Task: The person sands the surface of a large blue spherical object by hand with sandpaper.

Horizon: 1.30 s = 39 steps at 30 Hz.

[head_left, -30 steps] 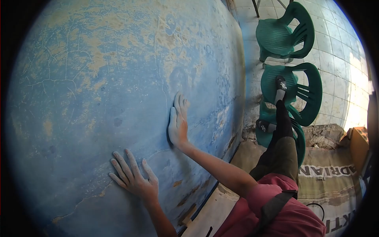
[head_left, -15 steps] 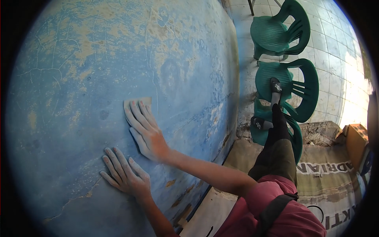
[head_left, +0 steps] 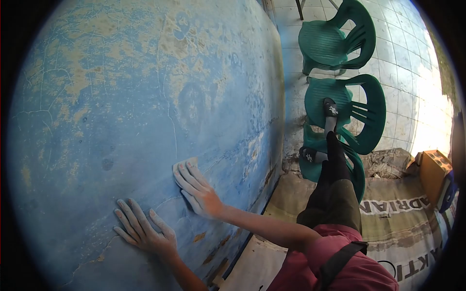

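A worn blue wall (head_left: 141, 121) with cracked, flaking paint fills the left side. My right hand (head_left: 198, 186) is pressed against it, dusted white, with a pale sheet of sandpaper (head_left: 193, 160) under its fingers. Only the upper edge of the sheet shows; the hand covers the rest. Lower and further left, my left hand (head_left: 143, 228) rests flat on the wall with its fingers spread. It is dusty too and holds nothing.
My feet stand on green plastic chairs (head_left: 320, 97) beside the wall. White floor tiles (head_left: 398, 87) lie beyond. A printed tarp (head_left: 388, 233) covers the ground at lower right, with an orange-brown box (head_left: 433, 169) at its edge.
My right hand has slid down the wall with the sandpaper, closer to the level of the left hand. My left hand stays in place on the wall while the view shifts slightly.
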Motion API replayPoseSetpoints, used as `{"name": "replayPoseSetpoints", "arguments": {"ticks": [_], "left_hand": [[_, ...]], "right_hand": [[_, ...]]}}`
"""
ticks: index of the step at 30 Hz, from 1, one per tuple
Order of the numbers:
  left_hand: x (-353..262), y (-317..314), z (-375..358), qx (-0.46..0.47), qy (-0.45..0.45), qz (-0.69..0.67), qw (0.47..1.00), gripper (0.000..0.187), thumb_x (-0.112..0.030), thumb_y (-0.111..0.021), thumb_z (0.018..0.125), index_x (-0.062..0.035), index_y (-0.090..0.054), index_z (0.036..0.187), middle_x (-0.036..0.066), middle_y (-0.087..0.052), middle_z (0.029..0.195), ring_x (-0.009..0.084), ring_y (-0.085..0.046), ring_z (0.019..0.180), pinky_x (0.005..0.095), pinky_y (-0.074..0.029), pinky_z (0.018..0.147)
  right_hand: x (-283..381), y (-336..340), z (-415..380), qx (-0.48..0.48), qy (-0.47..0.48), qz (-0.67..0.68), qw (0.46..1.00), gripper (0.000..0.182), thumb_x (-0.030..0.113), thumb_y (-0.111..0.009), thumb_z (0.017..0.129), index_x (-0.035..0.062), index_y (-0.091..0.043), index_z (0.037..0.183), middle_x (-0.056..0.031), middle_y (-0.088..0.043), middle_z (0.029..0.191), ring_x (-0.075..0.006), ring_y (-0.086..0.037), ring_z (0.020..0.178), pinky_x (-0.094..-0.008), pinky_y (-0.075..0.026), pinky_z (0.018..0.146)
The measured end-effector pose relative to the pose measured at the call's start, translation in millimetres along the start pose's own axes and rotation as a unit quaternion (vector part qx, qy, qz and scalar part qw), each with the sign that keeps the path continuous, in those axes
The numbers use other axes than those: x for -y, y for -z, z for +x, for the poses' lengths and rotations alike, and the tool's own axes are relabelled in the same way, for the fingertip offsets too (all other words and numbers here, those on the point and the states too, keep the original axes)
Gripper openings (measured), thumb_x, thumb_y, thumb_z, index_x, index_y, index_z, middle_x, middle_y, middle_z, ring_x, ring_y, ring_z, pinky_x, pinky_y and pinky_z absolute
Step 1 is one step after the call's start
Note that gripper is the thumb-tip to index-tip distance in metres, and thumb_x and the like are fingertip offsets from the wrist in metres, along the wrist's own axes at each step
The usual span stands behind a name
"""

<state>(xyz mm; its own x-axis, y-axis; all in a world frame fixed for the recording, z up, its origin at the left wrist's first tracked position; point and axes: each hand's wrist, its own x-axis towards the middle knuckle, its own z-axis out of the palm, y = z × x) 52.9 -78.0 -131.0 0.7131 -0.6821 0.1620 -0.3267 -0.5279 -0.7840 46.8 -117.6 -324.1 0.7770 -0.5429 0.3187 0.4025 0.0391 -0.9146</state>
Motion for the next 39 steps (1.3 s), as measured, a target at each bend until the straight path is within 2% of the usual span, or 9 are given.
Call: {"name": "replayPoseSetpoints", "arguments": {"ticks": [4,8,11,16,20,23,29,34,39], "left_hand": [[-16,-3,2,0.057,-0.03,0.02,0.998,0.051,-0.03,-0.049,0.104,-0.0083,-0.049,0.15,0.012,-0.043,0.159,0.0295,-0.036,0.15,0.0552,-0.015,0.125],[-39,-24,-4,0.061,-0.006,0.001,0.998,0.052,-0.031,-0.047,0.105,-0.0069,-0.048,0.151,0.013,-0.042,0.16,0.0303,-0.034,0.151,0.0555,-0.014,0.125],[-46,-33,-4,0.024,0.001,0.037,0.999,0.049,-0.028,-0.044,0.107,-0.0061,-0.048,0.151,0.013,-0.043,0.16,0.0302,-0.036,0.15,0.0533,-0.017,0.124],[-40,-48,-9,-0.007,-0.019,0.067,0.998,0.049,-0.031,-0.044,0.107,-0.0064,-0.05,0.15,0.013,-0.045,0.158,0.0299,-0.037,0.15,0.0534,-0.015,0.124],[-51,-54,-13,-0.011,-0.008,0.072,0.997,0.051,-0.033,-0.045,0.106,-0.0063,-0.052,0.148,0.014,-0.046,0.157,0.0302,-0.038,0.149,0.0538,-0.015,0.124],[-51,-52,-11,-0.004,-0.012,0.078,0.997,0.05,-0.033,-0.046,0.106,-0.0067,-0.052,0.148,0.014,-0.047,0.156,0.0304,-0.039,0.148,0.0543,-0.015,0.124],[-52,-55,-10,-0.034,-0.035,0.056,0.997,0.048,-0.03,-0.051,0.105,-0.0096,-0.053,0.148,0.012,-0.048,0.157,0.0283,-0.038,0.149,0.0521,-0.016,0.124],[-58,-58,-13,-0.013,-0.025,0.061,0.998,0.049,-0.032,-0.05,0.104,-0.0074,-0.055,0.146,0.014,-0.048,0.156,0.0307,-0.037,0.149,0.0556,-0.014,0.124],[-61,-53,-4,0.004,-0.03,0.035,0.999,0.051,-0.03,-0.051,0.105,-0.0075,-0.05,0.15,0.013,-0.044,0.159,0.0307,-0.035,0.15,0.0542,-0.015,0.124]], "right_hand": [[-63,16,60,-0.184,-0.263,-0.003,0.947,0.055,0.01,-0.046,0.105,0.0058,-0.034,0.158,-0.0192,-0.028,0.165,-0.0401,-0.018,0.154,-0.0494,-0.02,0.125],[-24,19,124,-0.131,-0.044,0.028,0.99,0.053,0.014,-0.045,0.105,0.0054,-0.036,0.157,-0.0185,-0.03,0.165,-0.0393,-0.019,0.155,-0.0524,-0.017,0.126],[-32,2,7,0.0,-0.023,0.009,1.0,0.059,0.013,-0.051,0.102,0.0064,-0.034,0.158,-0.019,-0.029,0.165,-0.0413,-0.018,0.154,-0.0523,-0.017,0.126],[-111,27,32,-0.173,-0.269,0.015,0.947,0.059,0.012,-0.05,0.103,0.0051,-0.032,0.159,-0.0184,-0.026,0.166,-0.0422,-0.016,0.155,-0.0518,-0.016,0.126],[-59,20,113,-0.148,-0.086,0.022,0.985,0.059,0.01,-0.049,0.103,0.0046,-0.032,0.159,-0.0178,-0.025,0.167,-0.0422,-0.014,0.155,-0.0531,-0.016,0.126],[-45,-4,16,-0.059,-0.064,0.011,0.996,0.06,0.009,-0.05,0.102,0.0042,-0.032,0.159,-0.0181,-0.025,0.167,-0.0418,-0.015,0.155,-0.0538,-0.016,0.126],[-122,30,88,-0.211,-0.305,0.011,0.929,0.059,0.011,-0.044,0.106,0.0043,-0.024,0.161,-0.0176,-0.021,0.168,-0.0404,-0.013,0.155,-0.0486,-0.01,0.128],[-48,28,83,-0.044,-0.032,0.031,0.998,0.056,0.009,-0.045,0.105,0.0065,-0.032,0.159,-0.0159,-0.028,0.166,-0.0415,-0.02,0.154,-0.0489,-0.02,0.126],[-98,45,-13,-0.05,-0.286,-0.009,0.957,0.053,0.015,-0.041,0.108,0.0043,-0.032,0.159,-0.0161,-0.028,0.166,-0.0396,-0.021,0.154,-0.0465,-0.024,0.124]]}}
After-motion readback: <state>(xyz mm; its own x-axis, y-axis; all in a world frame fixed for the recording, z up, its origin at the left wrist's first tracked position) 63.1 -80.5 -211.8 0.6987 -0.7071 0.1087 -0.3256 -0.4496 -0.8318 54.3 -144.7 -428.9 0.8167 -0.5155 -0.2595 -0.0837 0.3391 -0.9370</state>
